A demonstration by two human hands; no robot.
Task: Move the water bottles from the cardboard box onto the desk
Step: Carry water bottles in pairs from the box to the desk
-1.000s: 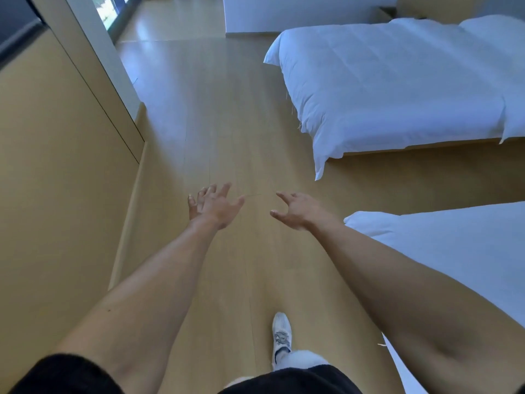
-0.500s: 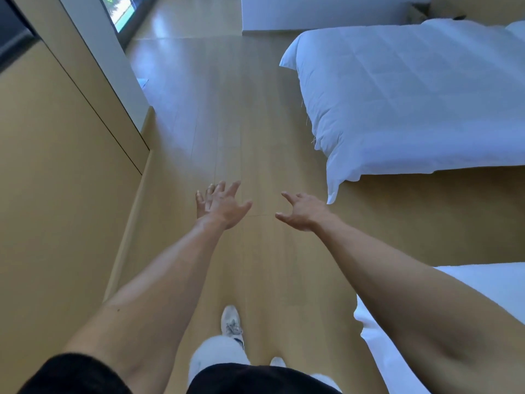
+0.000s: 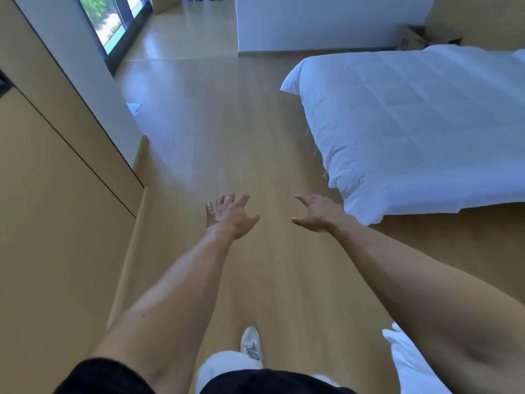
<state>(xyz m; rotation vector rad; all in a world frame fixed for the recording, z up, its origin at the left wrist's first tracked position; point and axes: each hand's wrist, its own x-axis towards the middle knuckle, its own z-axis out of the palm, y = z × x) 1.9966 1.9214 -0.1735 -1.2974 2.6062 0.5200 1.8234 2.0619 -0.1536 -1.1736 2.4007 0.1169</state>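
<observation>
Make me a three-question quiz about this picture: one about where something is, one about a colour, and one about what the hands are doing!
1. Where is the big bed?
A. right of the hands
B. left of the hands
C. behind the window

2. What colour is the bed's cover?
A. red
B. white
C. black

3. What are the left hand and the right hand doing?
A. gripping a bottle
B. carrying a box
C. holding nothing

Answers: 1 A, the bed fills the picture's right side. 2 B, the quilted cover is white. 3 C, both hands hover over the wooden floor with fingers spread and nothing in them.
</observation>
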